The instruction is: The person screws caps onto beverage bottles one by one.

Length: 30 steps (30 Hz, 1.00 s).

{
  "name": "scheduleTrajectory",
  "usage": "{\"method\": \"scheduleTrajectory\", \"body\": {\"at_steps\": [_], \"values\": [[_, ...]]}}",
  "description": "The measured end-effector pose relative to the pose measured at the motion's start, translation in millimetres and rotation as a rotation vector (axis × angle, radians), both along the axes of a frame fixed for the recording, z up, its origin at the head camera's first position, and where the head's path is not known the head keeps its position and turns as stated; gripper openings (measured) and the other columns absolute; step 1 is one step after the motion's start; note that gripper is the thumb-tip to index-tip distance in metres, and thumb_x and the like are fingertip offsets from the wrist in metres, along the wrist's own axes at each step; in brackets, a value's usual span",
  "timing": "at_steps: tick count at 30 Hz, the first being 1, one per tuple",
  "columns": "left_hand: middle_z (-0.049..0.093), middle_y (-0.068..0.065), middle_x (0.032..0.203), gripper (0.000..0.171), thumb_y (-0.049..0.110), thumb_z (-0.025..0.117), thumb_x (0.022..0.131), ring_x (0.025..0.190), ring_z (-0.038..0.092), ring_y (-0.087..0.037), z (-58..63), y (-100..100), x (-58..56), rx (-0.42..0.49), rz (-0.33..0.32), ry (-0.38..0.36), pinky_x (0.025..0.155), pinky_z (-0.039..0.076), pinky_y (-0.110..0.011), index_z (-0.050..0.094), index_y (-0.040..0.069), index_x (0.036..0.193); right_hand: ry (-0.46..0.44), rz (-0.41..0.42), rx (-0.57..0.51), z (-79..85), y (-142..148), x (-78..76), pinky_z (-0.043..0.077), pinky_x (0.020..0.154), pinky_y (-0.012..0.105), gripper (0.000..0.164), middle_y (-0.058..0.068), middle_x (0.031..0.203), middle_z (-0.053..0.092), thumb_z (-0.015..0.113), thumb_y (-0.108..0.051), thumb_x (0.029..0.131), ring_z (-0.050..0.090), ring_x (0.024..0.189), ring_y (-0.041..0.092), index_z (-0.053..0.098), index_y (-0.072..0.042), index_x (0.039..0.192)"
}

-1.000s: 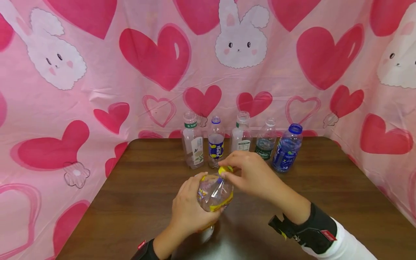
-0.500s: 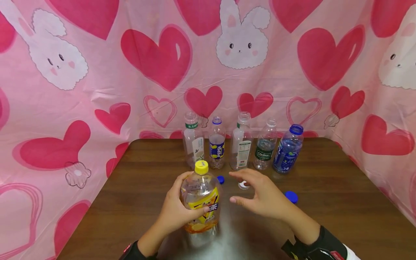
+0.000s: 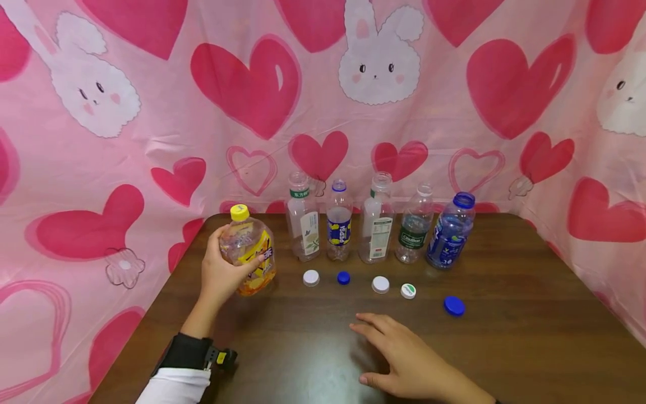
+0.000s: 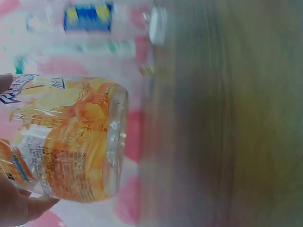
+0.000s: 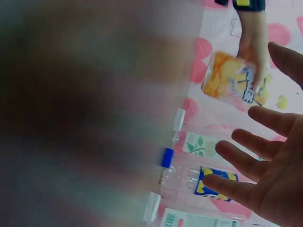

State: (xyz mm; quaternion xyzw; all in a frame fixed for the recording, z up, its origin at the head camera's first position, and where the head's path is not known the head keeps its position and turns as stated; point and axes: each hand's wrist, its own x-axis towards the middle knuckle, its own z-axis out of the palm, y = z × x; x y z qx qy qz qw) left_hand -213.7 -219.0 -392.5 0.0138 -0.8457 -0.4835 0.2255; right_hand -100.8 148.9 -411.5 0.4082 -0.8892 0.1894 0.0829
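Observation:
In the head view, my left hand point(image 3: 222, 270) grips a clear plastic drink bottle point(image 3: 254, 247) with a yellow and orange label, upright with a slight tilt, at the left of the table. A yellow cap point(image 3: 239, 212) sits on its mouth. The left wrist view shows the bottle's base point(image 4: 116, 142) apart from the tabletop. Over the front of the table, my right hand point(image 3: 409, 356) is spread with its fingers apart, holding nothing. Its spread fingers show in the right wrist view too.
Several uncapped bottles stand in a row at the back, among them a Pepsi bottle point(image 3: 338, 227) and a blue-tinted bottle point(image 3: 451, 233). Loose caps lie before them: a white cap point(image 3: 311, 278), a small blue cap point(image 3: 344, 278), a green-and-white cap point(image 3: 408, 290), a large blue cap point(image 3: 454, 306).
My right hand has let go of the yellow cap and drawn back toward the front. My left hand has carried the capped bottle to the left and farther back.

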Motion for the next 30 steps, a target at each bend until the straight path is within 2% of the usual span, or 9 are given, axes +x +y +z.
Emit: {"method": "scheduleTrajectory", "body": {"at_steps": [6, 13, 20, 27, 30], "values": [[0.045, -0.014, 0.139, 0.101, 0.039, 0.088, 0.07, 0.125, 0.046, -0.034, -9.5, -13, -33.3, 0.003, 0.086, -0.012, 0.104, 0.038, -0.058, 0.029, 0.012, 0.147, -0.075, 0.036, -0.01, -6.3, 0, 3.3, 0.053, 0.087, 0.042, 0.044, 0.0, 0.126, 0.059, 0.066, -0.048, 0.09, 0.056, 0.114, 0.017, 0.066, -0.016, 0.12], [0.046, -0.016, 0.139, 0.1, 0.037, 0.089, 0.069, 0.127, 0.045, -0.034, -17.3, -13, -59.2, 0.017, 0.089, -0.031, 0.107, 0.036, -0.055, 0.03, 0.012, 0.146, -0.064, 0.052, -0.008, -6.8, 1, 3.5, 0.054, 0.084, 0.038, 0.039, -0.001, 0.122, 0.061, 0.062, -0.05, 0.092, 0.057, 0.111, 0.015, 0.069, -0.017, 0.112], [0.043, -0.015, 0.14, 0.103, 0.037, 0.088, 0.07, 0.128, 0.043, -0.033, -25.3, -11, -68.5, 0.068, 0.083, -0.049, 0.108, 0.034, -0.054, 0.026, 0.012, 0.147, -0.063, 0.04, -0.01, -5.5, 1, 4.2, 0.054, 0.083, 0.039, 0.036, -0.001, 0.122, 0.06, 0.065, -0.047, 0.091, 0.057, 0.111, 0.015, 0.069, -0.017, 0.111], [0.038, -0.016, 0.143, 0.108, 0.036, 0.089, 0.069, 0.131, 0.04, -0.033, -28.4, 2, -74.9, 0.105, 0.05, -0.006, 0.111, 0.031, -0.052, 0.022, 0.012, 0.149, -0.062, 0.05, -0.019, -4.4, -1, 4.0, 0.054, 0.083, 0.037, 0.036, -0.001, 0.122, 0.06, 0.064, -0.047, 0.091, 0.057, 0.111, 0.015, 0.069, -0.017, 0.111], [0.037, -0.015, 0.144, 0.109, 0.035, 0.09, 0.069, 0.132, 0.039, -0.032, -29.9, 6, -77.0, 0.124, 0.06, 0.012, 0.112, 0.03, -0.052, 0.02, 0.014, 0.15, -0.061, 0.058, -0.023, -4.3, -3, 3.7, 0.054, 0.083, 0.037, 0.035, -0.001, 0.121, 0.06, 0.065, -0.047, 0.092, 0.057, 0.11, 0.015, 0.069, -0.017, 0.111]]}}
